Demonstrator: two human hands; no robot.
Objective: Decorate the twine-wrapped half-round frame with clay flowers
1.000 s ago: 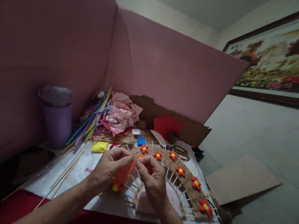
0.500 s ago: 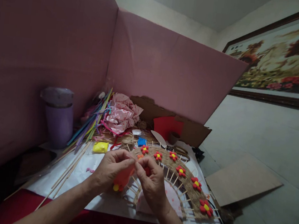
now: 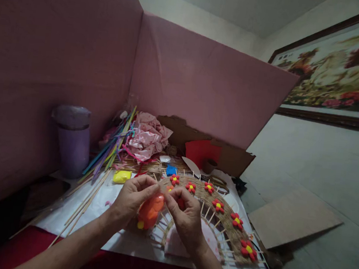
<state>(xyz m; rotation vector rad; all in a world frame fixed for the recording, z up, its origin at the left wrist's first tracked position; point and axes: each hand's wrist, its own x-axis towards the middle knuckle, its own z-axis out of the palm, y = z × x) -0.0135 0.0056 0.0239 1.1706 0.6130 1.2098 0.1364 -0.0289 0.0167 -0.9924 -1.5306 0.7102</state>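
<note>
My left hand [image 3: 135,198] and my right hand [image 3: 186,217] are pinched close together at the middle of the view. Between them they hold the top of a clear packet with orange clay [image 3: 151,211] inside, which hangs below the fingertips. Beneath and beyond the hands lies a woven twine arch [image 3: 205,192] with short sticks poking from both edges. Red flowers with yellow centres, one of them a red flower [image 3: 236,221], run along it. A pink spotted half-round piece [image 3: 208,241] sits inside the arch.
On the left are a yellow packet [image 3: 122,176], thin wooden sticks [image 3: 85,203], coloured pipe cleaners [image 3: 113,148] and a purple cup [image 3: 74,150]. Behind are crumpled pink cloth [image 3: 150,135], a blue packet [image 3: 171,170], red sheet [image 3: 201,154], scissors [image 3: 217,183] and brown cardboard [image 3: 235,160].
The hands have shifted slightly, with the left fingertips moving a little up and left. The orange clay packet has turned and shows more fully below them.
</note>
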